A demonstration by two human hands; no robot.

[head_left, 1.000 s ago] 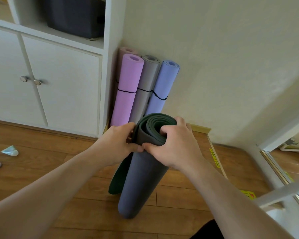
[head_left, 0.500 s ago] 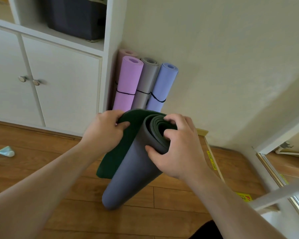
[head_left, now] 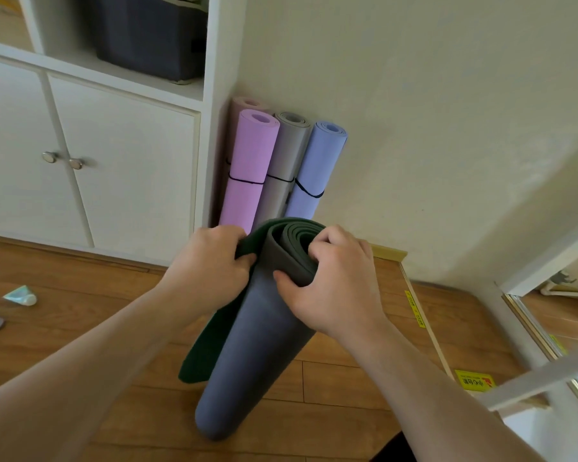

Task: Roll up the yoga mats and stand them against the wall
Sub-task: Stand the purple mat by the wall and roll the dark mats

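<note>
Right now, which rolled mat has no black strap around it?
The dark grey-and-green mat held by both hands; the pink, grey and blue mats at the wall are strapped.

wall [head_left: 431, 111]: cream, plain | floor [head_left: 80, 288]: wood planks | cabinet [head_left: 124, 168]: white, two knobbed doors, shelf above

Two bare forearms enter from the lower corners of the head view and end in the left hand [head_left: 211, 261] and the right hand [head_left: 339, 285]. Neither forearm carries a sleeve within the visible length. No watch, ring, bracelet or glove shows on either hand or wrist. Fingernails are short and unpainted where they can be seen. At the bottom edge, between the forearms and toward the right, a small patch of dark, near-black clothing [head_left: 389, 450] is visible; its type cannot be determined
</note>
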